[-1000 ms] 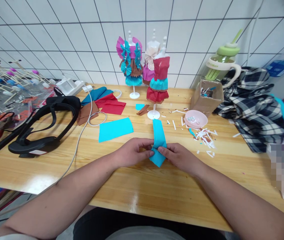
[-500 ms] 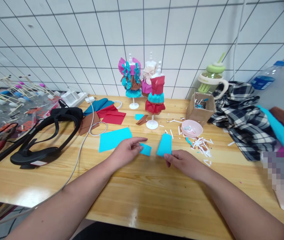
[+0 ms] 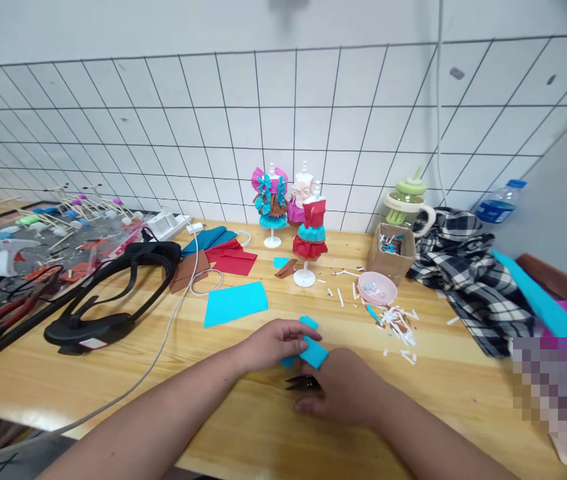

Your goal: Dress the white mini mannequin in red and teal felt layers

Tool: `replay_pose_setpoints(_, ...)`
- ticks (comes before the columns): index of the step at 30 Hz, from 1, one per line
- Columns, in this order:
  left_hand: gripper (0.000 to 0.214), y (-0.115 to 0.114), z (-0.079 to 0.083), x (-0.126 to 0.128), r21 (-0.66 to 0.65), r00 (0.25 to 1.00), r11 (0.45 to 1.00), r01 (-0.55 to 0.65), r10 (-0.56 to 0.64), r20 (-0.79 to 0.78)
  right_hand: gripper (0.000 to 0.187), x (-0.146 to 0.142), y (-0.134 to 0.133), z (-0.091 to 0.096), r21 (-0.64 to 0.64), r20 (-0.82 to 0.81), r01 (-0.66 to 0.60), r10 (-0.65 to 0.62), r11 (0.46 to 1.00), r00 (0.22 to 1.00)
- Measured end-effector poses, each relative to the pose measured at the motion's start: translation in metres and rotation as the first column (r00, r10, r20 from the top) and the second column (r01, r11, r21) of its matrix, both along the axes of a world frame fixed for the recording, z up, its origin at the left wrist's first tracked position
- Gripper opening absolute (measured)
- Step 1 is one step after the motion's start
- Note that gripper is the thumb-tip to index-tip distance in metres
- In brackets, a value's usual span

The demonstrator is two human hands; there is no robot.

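My left hand is closed, thumb and fingers pinching a small piece of bright blue crepe paper. More of the same blue shows above its fingers and beneath the hand; whether these are separate pieces I cannot tell. Close by on the right, my right hand curls around a pair of small dark scissors. Their blades point left, below the paper, while the handles are hidden in the palm. A larger blue paper sheet lies flat beyond my left hand.
Behind stand several dressed mini mannequins. A pink bowl, white paper scraps and a cardboard box are on the right. On the left lie a black headset, a white cable and folded red paper.
Both hands have come together, and the blue piece that was in my right hand is now by my left. Dark scissors have appeared in my right hand. The view has tilted upward.
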State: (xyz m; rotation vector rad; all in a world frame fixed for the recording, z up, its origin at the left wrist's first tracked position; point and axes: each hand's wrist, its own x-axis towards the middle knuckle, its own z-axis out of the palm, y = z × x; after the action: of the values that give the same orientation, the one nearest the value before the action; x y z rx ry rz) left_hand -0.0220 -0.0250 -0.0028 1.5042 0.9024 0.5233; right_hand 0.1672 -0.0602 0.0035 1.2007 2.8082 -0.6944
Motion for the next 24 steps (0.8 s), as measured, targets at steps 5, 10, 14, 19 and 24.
replay_pose_setpoints(5,0.029,0.019,-0.003,-0.021,0.394,0.907,0.902,-0.178,0.306,-0.290,0.022,0.020,0.019,-0.005,-0.048,-0.102,0.120,-0.124,0.992,0.987)
replay_pose_setpoints(10,0.035,0.034,-0.009,-0.036,0.545,0.820,0.798,-0.258,0.479,-0.313,0.029,0.043,0.044,-0.013,0.011,-0.227,0.433,-0.420,0.901,0.879)
replay_pose_setpoints(14,0.043,0.033,-0.007,-0.033,0.577,0.829,0.748,-0.329,0.521,-0.204,0.027,0.047,0.051,-0.013,0.079,-0.283,0.539,-0.500,0.838,0.819)
replay_pose_setpoints(19,0.053,0.022,-0.004,-0.017,0.524,0.879,0.766,-0.372,0.471,-0.065,0.021,0.025,0.038,-0.012,0.089,-0.375,0.510,-0.446,0.855,0.813)
replay_pose_setpoints(24,0.060,0.010,-0.005,-0.001,0.401,0.932,0.847,-0.349,0.360,0.050,0.042,-0.001,0.025,-0.016,-0.038,-0.595,0.393,-0.337,0.919,0.730)
